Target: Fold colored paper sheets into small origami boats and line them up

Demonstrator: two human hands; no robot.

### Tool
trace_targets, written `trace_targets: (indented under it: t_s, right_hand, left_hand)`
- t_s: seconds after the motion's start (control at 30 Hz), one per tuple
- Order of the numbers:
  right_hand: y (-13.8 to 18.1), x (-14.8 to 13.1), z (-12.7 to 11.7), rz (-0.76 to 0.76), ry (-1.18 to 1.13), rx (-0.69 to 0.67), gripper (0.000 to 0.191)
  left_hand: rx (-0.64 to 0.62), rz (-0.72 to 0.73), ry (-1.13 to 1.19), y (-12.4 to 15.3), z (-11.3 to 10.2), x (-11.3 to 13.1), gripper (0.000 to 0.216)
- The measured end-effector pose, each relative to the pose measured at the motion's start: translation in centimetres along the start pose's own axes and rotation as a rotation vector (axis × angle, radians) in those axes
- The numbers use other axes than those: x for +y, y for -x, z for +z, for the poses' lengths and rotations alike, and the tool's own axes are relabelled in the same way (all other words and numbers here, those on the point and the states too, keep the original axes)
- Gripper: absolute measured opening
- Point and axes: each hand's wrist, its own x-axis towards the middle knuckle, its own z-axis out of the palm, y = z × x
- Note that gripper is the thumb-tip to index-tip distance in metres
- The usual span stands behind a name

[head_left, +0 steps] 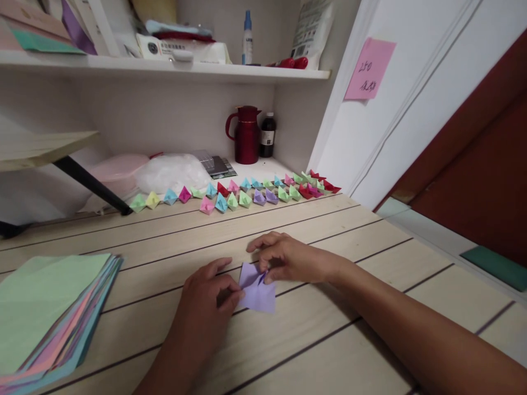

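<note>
Purple paper (260, 299) lies on the table (329, 351) between our hands. Our left hand (206, 293) pinches its left edge between thumb and forefinger; our right hand (286, 258) grips a raised crease toward its upper right. Left of us sits a paper stack (49, 307); farther off, we see rows of paper boats (246, 199), then a red jug (247, 137).

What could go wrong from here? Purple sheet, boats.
Left hand and right hand are both on the purple sheet: an uneven pull might tear or crease it. The boats stand close together beyond the hands: a careless reach may knock several.
</note>
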Motion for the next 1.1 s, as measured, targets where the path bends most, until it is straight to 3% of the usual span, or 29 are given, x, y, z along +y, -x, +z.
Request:
trace_targets:
  t_s: [0.6,0.7,0.87,1.0,1.1]
  right_hand:
    - [-0.7,-1.5,1.3,0.134,0.23,0.103,0.021]
    - [-0.8,-1.4,1.3,0.144,0.223,0.103,0.024]
    - [-0.9,-1.4,1.4,0.179,0.225,0.113,0.025]
    - [-0.8,-1.1,1.2,0.21,0.27,0.141,0.028]
    - [-0.5,-0.6,0.6,0.226,0.246,0.119,0.029]
  left_hand:
    - [0.118,-0.007,-0.21,-0.3,1.1,0.2,0.015]
    - [0.118,0.011,-0.237,-0.2,1.2,-0.2,0.002]
    - [0.133,0.231,-0.268,-0.1,1.0,-0.2,0.048]
    - [0.049,0.454,-0.304,-0.1,0.6,0.6,0.043]
    - [-0.021,0.459,-0.334,-0.1,0.5,0.9,0.038]
